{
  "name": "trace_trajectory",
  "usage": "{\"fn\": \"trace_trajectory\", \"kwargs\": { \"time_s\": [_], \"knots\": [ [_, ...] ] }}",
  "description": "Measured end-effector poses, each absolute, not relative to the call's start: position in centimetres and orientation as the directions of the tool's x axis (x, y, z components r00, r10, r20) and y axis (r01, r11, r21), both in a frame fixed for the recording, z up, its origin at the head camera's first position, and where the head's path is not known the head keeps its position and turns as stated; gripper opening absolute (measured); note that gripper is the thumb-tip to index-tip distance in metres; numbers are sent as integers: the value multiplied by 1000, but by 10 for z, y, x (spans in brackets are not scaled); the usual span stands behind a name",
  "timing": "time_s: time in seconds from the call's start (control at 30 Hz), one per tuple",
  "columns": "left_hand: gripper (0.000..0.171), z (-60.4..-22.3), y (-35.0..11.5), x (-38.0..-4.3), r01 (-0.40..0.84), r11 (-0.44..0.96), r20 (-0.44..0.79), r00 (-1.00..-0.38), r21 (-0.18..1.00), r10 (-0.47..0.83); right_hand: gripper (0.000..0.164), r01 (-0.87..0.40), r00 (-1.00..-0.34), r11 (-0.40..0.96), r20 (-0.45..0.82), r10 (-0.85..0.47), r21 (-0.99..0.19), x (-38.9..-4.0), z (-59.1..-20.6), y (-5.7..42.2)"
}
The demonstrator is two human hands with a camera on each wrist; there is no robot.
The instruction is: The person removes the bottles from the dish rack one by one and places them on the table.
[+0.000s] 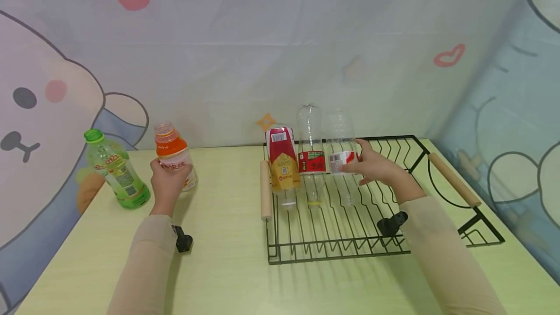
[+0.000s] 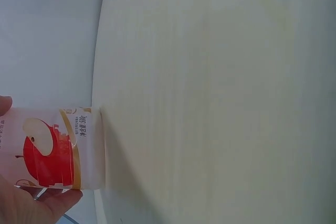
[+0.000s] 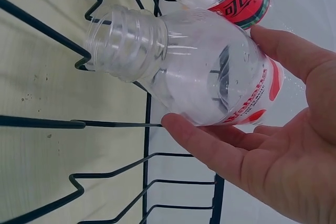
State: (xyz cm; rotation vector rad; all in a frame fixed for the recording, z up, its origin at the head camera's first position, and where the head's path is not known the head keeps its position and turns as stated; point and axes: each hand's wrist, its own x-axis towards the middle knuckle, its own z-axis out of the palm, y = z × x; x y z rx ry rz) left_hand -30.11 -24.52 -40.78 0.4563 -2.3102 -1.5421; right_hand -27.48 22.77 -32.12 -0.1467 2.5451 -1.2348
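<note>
My left hand (image 1: 169, 181) grips an open-mouthed bottle (image 1: 171, 146) with an orange band and a pale label. An apple print shows on this bottle (image 2: 50, 150) in the left wrist view, its base at the table surface. My right hand (image 1: 378, 165) holds a clear plastic bottle (image 1: 341, 135) with a red-and-white label, thumb on one side and fingers on the other. That bottle (image 3: 199, 72) is neck-down among the wires of a black drying rack (image 1: 341, 249). Left of it, a clear bottle with a red label (image 1: 311, 162) and a red-and-yellow bottle (image 1: 283, 159) lean upside down.
A green bottle with a green cap (image 1: 117, 169) stands, leaning in view, at the table's left. The rack has wooden handles (image 1: 266, 189) at its sides. A printed cloth wall (image 1: 280, 62) stands behind the pale wooden table (image 1: 218, 237).
</note>
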Motion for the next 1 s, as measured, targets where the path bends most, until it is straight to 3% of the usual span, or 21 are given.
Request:
{"fn": "trace_trajectory", "kwargs": {
  "time_s": [0.47,1.0],
  "knots": [
    [95,-395,-251,-287,-154,362,0,-921,919,-391,97,13,-976,590,-139,-169,-808,-274,-309,230],
    [92,-349,-240,-258,-25,453,161,-916,891,-368,96,-83,-995,568,39,-90,-819,-262,-282,238]
  ]
}}
